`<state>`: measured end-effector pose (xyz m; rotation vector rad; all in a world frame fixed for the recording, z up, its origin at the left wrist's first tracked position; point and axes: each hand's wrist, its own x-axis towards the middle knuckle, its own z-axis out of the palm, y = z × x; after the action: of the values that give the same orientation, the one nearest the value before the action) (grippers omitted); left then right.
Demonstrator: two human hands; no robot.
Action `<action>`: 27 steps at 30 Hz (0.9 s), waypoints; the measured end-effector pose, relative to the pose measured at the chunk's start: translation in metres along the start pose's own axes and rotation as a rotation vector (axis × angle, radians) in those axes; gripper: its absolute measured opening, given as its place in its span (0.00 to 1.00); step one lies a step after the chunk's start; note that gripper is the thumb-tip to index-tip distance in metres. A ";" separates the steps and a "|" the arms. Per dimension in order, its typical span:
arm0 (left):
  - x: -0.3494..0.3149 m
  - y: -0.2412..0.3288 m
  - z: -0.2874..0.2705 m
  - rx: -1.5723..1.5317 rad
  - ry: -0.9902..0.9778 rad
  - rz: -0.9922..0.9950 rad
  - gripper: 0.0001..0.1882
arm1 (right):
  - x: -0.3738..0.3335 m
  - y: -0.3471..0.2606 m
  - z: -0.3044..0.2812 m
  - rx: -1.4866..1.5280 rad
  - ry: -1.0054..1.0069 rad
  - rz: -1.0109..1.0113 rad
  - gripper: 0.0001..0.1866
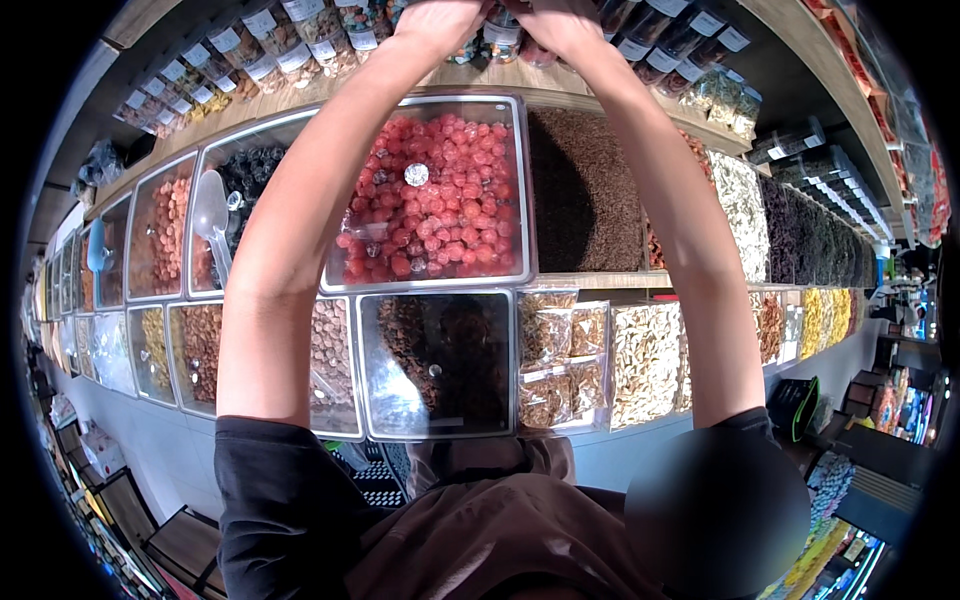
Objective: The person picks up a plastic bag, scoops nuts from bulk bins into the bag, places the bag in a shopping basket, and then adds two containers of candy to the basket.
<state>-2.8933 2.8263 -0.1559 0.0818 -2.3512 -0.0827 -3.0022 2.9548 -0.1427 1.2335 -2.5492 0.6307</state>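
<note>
Both my arms reach far forward to a shelf of clear jars. My left hand is at the top edge of the picture, by a jar of multicoloured pieces. My right hand is close to it on the right. Between the two stands a clear jar with a white label. The fingers of both hands are cut off by the picture's edge, so I cannot tell whether they touch or hold it. Below my arms lies a lidded clear bin of red candied fruit.
Labelled jars line the shelf on both sides. Beside the red fruit is a bin of brown shreds. Nearer me are a dark lidded bin, bagged goods and pale slices. A clear scoop rests at left.
</note>
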 end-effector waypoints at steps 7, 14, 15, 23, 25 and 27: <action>0.015 -0.002 0.007 -0.109 0.044 0.010 0.24 | 0.034 0.015 0.002 -0.113 0.126 -0.475 0.22; -0.076 0.051 -0.110 -0.230 0.127 -0.229 0.28 | 0.013 -0.009 -0.012 -0.066 -0.095 -0.237 0.24; -0.099 0.063 -0.132 -0.584 0.189 -0.362 0.34 | 0.019 -0.006 -0.013 -0.052 -0.108 -0.203 0.25; -0.337 0.156 -0.165 -2.218 0.885 -1.529 0.33 | -0.014 -0.034 -0.033 -0.089 -0.050 -0.190 0.34; -0.387 0.178 -0.180 -2.282 0.780 -1.585 0.33 | -0.056 -0.059 -0.060 0.046 -0.113 -0.052 0.37; -0.421 0.193 -0.189 -2.235 0.695 -1.679 0.33 | -0.108 -0.035 -0.069 0.209 0.340 -0.195 0.36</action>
<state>-2.4695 3.0475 -0.3043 0.6708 0.0402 -2.4920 -2.9070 3.0422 -0.1150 1.2913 -2.0991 0.9864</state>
